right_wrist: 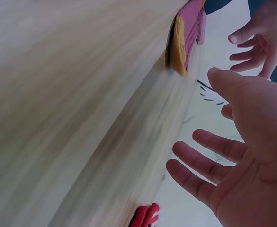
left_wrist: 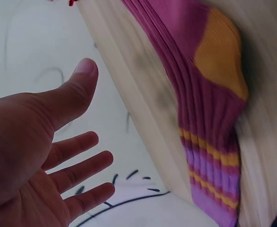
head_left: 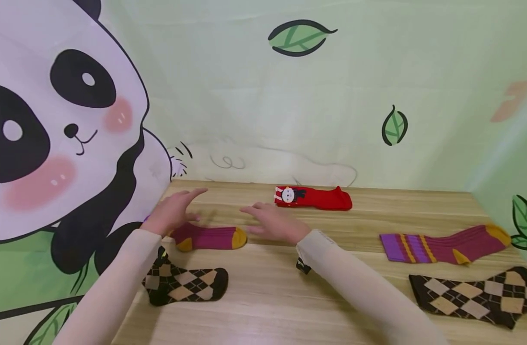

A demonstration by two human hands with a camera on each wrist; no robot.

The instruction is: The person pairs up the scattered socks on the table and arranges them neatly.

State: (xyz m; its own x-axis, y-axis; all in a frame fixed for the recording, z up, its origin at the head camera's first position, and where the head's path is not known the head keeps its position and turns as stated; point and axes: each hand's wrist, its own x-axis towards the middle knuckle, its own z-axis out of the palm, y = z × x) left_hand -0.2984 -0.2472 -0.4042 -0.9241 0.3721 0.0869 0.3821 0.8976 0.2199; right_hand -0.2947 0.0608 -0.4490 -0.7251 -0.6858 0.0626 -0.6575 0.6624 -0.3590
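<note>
My left hand hovers over the cuff end of a magenta sock with yellow toe and heel, fingers spread and holding nothing. In the left wrist view that sock lies flat beside the hand, its purple cuff striped yellow. My right hand is in the air between the magenta sock and a red sock, its fingers extended and empty. The right wrist view has the right hand with spread fingers, apart from the table. Below the left forearm lies a black and tan argyle sock.
At the right lie another magenta sock with purple cuff and another argyle sock. A small dark item shows partly under the right sleeve. A green printed cloth with a panda and leaves stands behind the wooden table.
</note>
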